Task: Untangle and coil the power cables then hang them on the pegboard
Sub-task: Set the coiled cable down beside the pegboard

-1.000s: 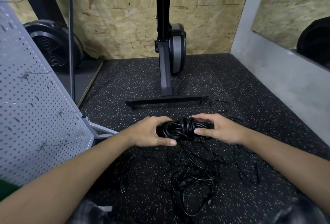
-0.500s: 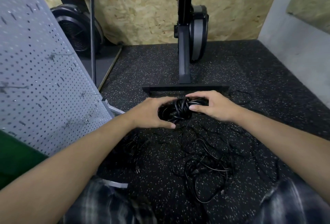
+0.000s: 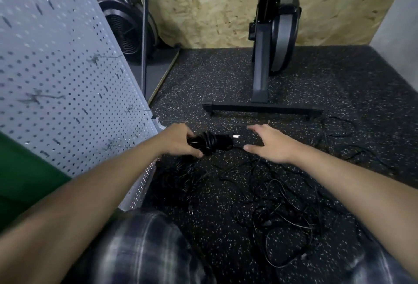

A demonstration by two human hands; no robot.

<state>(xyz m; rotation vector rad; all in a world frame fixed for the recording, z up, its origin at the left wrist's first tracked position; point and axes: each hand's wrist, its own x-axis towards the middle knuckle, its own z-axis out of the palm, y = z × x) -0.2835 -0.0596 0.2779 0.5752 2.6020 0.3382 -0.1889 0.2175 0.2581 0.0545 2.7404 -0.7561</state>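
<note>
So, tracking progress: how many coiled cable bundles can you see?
1: the coiled bundle gripped in the left hand. The dark heap beside the pegboard may hide another.

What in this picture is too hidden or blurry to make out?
Head view:
One end of the coiled cable: covered by the left hand.
Pegboard hooks: motion-blurred.
Number of loose cables: thin, black on dark floor.
Exercise machine top: cut off by the upper edge.
</note>
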